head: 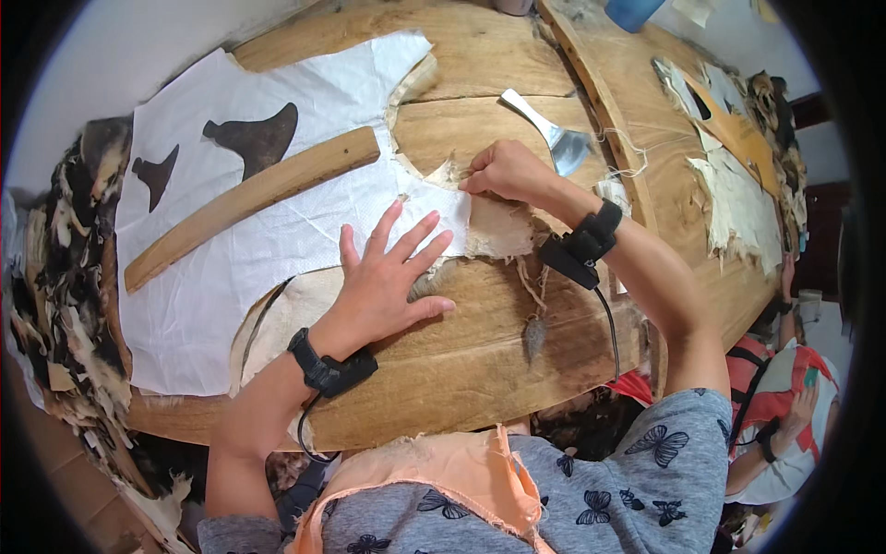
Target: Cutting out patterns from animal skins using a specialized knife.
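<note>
My left hand lies palm down with fingers spread, pressing on the narrow end of a white woven cloth piece. That cloth lies over a pale animal hide, whose edges show past it. My right hand is closed, thumb and fingertips pinching the hide's ragged upper edge just beyond the cloth. Whether a small tool is inside the fist is hidden. A curved wooden strip and two dark axe-shaped metal pieces rest on the cloth. Above my right hand lies a shiny flared metal blade.
A raised wooden batten crosses the wooden table, with loose thread beside it. More hide and a tan pattern piece lie beyond. Fur scraps are heaped at left. Another person sits at right.
</note>
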`<state>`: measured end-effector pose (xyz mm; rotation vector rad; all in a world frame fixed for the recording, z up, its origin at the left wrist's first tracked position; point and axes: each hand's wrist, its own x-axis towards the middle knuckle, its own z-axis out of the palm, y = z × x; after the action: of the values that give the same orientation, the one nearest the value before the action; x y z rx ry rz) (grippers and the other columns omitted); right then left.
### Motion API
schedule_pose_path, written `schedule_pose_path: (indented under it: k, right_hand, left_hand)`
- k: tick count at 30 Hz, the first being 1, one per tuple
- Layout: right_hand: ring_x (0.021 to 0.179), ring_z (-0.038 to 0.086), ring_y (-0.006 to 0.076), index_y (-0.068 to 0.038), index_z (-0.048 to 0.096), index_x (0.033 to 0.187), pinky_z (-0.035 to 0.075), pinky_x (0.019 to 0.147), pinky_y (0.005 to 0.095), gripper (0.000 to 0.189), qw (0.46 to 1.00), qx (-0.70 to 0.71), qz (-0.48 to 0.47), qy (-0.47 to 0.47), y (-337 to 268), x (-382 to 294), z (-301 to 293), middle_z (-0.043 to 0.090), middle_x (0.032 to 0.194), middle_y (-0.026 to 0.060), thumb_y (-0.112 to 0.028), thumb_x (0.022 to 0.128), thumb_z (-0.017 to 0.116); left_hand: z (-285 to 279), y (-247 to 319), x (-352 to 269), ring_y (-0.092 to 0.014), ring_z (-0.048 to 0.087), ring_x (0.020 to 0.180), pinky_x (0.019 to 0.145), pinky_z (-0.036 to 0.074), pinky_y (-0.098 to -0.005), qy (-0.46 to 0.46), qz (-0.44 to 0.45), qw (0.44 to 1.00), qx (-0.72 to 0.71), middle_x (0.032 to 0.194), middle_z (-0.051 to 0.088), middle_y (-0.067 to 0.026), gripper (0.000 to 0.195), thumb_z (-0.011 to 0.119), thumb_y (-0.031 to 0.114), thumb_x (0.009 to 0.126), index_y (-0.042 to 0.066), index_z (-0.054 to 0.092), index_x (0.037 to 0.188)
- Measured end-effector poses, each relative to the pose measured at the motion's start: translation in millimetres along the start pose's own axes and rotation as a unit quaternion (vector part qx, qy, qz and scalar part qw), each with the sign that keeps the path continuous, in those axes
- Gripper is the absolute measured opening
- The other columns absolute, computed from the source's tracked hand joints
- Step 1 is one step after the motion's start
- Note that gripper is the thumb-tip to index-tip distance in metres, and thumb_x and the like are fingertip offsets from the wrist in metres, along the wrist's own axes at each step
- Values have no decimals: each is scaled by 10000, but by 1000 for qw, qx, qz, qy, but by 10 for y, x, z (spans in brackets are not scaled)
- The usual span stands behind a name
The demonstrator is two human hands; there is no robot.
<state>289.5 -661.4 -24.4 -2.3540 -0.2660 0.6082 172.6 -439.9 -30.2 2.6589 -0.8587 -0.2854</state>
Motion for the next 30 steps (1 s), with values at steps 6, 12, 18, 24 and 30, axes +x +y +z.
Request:
schedule_pose_path:
  k: [6, 12, 18, 24, 30]
  right_hand:
    - [559, 552, 186, -14, 700, 756, 440, 548, 321, 243, 996, 71, 55, 3, 33, -43, -12, 602, 606, 94, -251, 707, 675]
    - [507, 486, 140, -27, 662, 700, 384, 498, 296, 223, 988, 144, 56, 15, 109, -73, 31, 544, 566, 45, -248, 732, 670]
    - [470, 407, 76, -40, 627, 663, 305, 441, 273, 256, 986, 158, 35, 30, 128, -96, 29, 463, 517, -26, -254, 797, 666]
    - [516, 527, 192, -25, 651, 754, 413, 517, 330, 226, 988, 8, -8, 152, 135, -171, -122, 568, 578, 79, -245, 803, 640]
    - [999, 588, 251, -94, 686, 920, 477, 785, 348, 212, 917, -234, -227, 228, -118, -694, 17, 675, 978, 98, -75, 791, 519]
  left_hand:
    - [-5, 35, 26, -289, 132, 1390, 983, 84, -712, -3, -11, 1000, -1, 1486, 282, 20, 732, 633, 586, 742, 252, 432, 1362]
    - [-35, 69, 39, -288, 139, 1389, 997, 76, -698, -13, -27, 1000, 2, 1488, 281, 19, 732, 663, 549, 735, 243, 435, 1358]
    - [-41, 80, 30, -289, 150, 1387, 997, 84, -702, -13, -36, 999, -2, 1485, 287, 15, 723, 667, 544, 732, 240, 445, 1350]
    - [-11, 63, 32, -292, 159, 1384, 992, 89, -711, -6, -32, 999, -7, 1476, 305, 3, 712, 664, 530, 740, 240, 441, 1351]
    - [-34, 0, 8, -288, 142, 1389, 991, 78, -708, -18, -33, 999, -17, 1482, 298, 3, 703, 632, 544, 765, 238, 427, 1363]
